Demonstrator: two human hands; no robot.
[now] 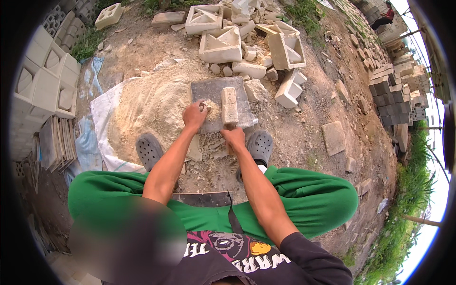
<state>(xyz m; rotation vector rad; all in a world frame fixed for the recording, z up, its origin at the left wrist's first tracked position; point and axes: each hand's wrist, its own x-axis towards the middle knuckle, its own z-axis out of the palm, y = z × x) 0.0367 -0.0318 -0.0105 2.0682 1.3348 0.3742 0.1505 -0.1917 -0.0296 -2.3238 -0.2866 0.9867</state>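
My right hand (pixel 234 138) is closed round the short handle of a mallet with a blocky, dust-covered head (pixel 229 105). The mallet head lies over the right part of a dark flat slab (pixel 202 89) on the ground between my feet. At the slab's left side is my left hand (pixel 194 116), its fingers curled together beside a small heap of pale crumbs (pixel 213 111). What those fingers hold, if anything, is too small to make out.
Pale rubble dust (pixel 147 107) is heaped on a white sheet (pixel 100 114) at left. Broken hollow blocks (pixel 221 45) lie beyond the slab. Block stacks stand at left (pixel 45 85) and far right (pixel 392 97). Another person (pixel 385 18) is at the far upper right.
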